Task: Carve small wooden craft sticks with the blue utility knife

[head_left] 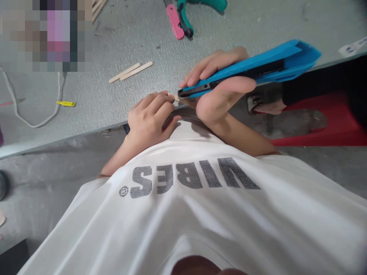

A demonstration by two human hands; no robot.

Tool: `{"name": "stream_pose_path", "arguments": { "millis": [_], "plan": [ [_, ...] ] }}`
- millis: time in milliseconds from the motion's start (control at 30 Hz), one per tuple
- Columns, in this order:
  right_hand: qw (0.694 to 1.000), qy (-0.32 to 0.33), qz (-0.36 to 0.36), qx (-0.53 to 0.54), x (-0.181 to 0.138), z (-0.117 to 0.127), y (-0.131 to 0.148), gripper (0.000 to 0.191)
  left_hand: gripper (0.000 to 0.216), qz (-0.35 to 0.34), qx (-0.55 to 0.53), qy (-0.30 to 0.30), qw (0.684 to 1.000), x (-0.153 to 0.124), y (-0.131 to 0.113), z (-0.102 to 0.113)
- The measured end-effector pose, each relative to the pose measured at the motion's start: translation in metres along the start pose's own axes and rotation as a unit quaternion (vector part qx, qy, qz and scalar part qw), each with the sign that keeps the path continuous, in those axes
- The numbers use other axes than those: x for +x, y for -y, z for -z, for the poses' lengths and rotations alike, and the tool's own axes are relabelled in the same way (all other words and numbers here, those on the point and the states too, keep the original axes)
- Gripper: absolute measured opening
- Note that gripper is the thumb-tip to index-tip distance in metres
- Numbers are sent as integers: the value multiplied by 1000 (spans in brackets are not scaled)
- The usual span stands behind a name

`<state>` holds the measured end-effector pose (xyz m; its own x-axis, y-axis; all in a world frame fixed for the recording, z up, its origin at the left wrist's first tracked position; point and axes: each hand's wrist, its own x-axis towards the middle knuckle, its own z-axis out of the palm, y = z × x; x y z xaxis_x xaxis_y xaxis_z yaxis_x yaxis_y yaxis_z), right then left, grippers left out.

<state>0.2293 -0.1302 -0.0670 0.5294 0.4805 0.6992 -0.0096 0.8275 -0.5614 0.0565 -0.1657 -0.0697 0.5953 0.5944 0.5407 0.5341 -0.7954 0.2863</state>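
Note:
My right hand (220, 72) is wrapped round a blue stapler (258, 63) with black inner parts, held slanting over the table's near edge. The stapler's dark nose points left, close to my left fingertips. My left hand (151, 116) lies palm down at the table edge, its fingers curled over a thin wooden craft stick (175, 97). Only a short length of that stick shows between my fingers and the stapler; the rest is hidden. Two loose craft sticks (130, 72) lie side by side on the table beyond my left hand.
Green-handled pliers (185, 19) and a pink-handled tool (174, 21) lie at the table's far side. A white cable (40, 124) with a yellow tag (66, 103) loops at the left. More sticks (98, 9) are at the back. A red stool (341, 122) and a person's foot (271, 107) are below right.

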Motion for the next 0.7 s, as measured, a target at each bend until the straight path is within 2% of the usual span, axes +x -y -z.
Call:
{"name": "stream_pose_path", "arguments": {
  "millis": [67,200,367,467,633,700],
  "plan": [
    [1000,-4,1,-7,0,0,-1,69,40,0,2,2,1000,0,0,0],
    [998,17,47,43,1,-2,1,59,42,7,16,13,1000,0,-1,1],
    [999,22,5,37,1,0,6,60,42,5,15,5,1000,0,-1,1],
    [998,33,31,38,2,5,-1,61,42,1,4,7,1000,0,-1,1],
    [995,73,72,5,3,16,-22,76,46,8,-1,24,1000,0,-1,3],
    [992,88,86,15,3,16,-24,73,48,8,0,24,1000,0,-1,4]
  ]
}}
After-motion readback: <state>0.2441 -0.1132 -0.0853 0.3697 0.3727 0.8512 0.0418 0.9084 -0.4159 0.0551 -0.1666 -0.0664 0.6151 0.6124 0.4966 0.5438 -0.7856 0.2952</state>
